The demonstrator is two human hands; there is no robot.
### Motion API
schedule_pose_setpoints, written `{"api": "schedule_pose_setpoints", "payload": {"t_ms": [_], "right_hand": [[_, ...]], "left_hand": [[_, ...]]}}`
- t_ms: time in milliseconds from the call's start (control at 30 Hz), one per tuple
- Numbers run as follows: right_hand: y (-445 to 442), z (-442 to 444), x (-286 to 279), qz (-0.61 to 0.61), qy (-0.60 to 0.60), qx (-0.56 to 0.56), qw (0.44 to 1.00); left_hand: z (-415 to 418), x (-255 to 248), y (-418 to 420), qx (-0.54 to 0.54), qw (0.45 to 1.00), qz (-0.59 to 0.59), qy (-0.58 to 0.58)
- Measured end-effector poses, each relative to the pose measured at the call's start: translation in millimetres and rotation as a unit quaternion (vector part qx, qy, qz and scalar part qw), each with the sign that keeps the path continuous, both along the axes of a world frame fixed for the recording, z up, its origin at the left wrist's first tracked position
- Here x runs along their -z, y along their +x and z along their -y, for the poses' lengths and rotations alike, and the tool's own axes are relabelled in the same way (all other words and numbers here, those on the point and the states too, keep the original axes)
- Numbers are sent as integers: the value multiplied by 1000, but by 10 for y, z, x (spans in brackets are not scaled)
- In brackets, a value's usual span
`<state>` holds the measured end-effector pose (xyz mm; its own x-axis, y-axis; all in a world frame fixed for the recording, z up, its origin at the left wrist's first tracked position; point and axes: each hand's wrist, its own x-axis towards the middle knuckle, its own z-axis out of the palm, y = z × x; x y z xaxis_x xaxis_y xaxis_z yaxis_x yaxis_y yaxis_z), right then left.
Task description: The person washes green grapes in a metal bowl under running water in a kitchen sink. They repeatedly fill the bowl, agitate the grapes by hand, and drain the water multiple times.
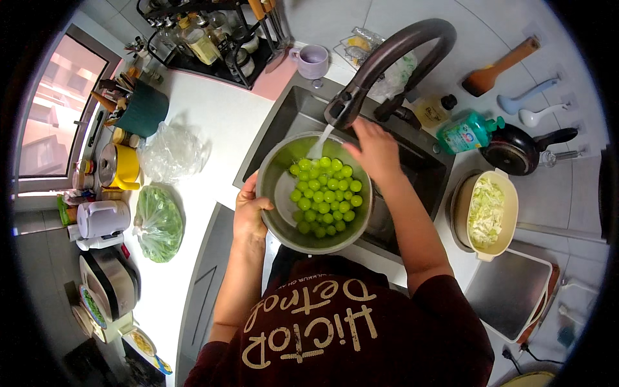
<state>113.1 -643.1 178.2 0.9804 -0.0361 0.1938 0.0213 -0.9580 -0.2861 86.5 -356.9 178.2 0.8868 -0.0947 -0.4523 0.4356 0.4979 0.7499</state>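
Note:
My left hand grips the left rim of a round metal basin, thumb over the edge. Green grapes, loose and round, lie in the basin with water around them. Water runs from the dark gooseneck faucet into the basin's far side. My right hand hovers by the basin's upper right rim, close to the spout, with thumb and fingers apart. Its fingertips are partly hidden by the spout, so contact there is unclear. Beneath the basin is a dark sink.
To the right, a cream container holds chopped cabbage, near a green soap bottle and a frying pan. Leftward are a bag of green vegetables, a clear plastic bag and a yellow pot. A lilac mug stands behind the sink.

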Motion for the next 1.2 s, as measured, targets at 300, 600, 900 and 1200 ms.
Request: {"api": "schedule_pose_setpoints", "payload": {"t_ms": [300, 600, 900, 1200], "right_hand": [[-370, 703, 872, 22, 86, 93, 992], [-689, -63, 787, -316, 652, 140, 675], [-646, -21, 766, -235, 621, 111, 740], [-442, -198, 489, -123, 288, 137, 940]], "left_hand": [[-99, 176, 21, -16, 1000, 8, 16], [-166, 375, 44, -45, 999, -18, -17], [-148, 569, -90, 4, 982, -187, -3], [-108, 848, -387, 132, 973, -178, 66]]}}
